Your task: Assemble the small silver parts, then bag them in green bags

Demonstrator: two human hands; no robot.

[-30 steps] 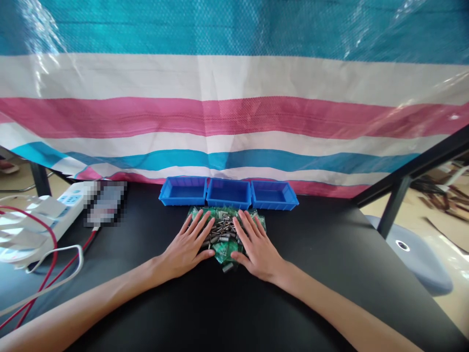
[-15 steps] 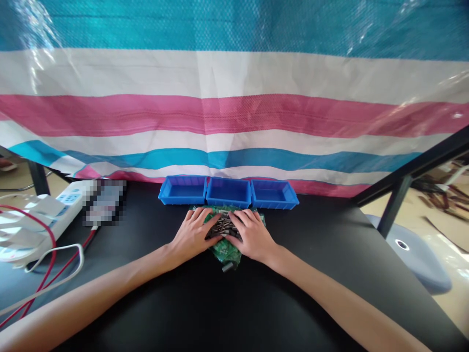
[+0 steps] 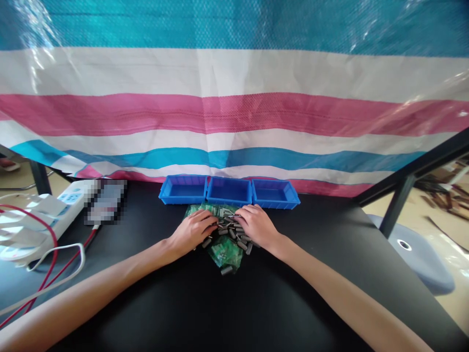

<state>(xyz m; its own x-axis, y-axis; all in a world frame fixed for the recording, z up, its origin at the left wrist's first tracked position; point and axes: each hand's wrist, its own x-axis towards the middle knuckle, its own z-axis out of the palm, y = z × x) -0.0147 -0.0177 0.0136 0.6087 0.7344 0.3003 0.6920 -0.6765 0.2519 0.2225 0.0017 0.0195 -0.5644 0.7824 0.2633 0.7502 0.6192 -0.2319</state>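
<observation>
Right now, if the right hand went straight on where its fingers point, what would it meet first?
Probably the pile of small grey pieces. The right hand has its fingertips at the pile's edge, though depth is unclear, so they may touch or hover.

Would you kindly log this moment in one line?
left hand: at small grey metal parts | right hand: at same parts | green plastic packets: beside parts | three rectangular blue plastic trays: in row behind
</observation>
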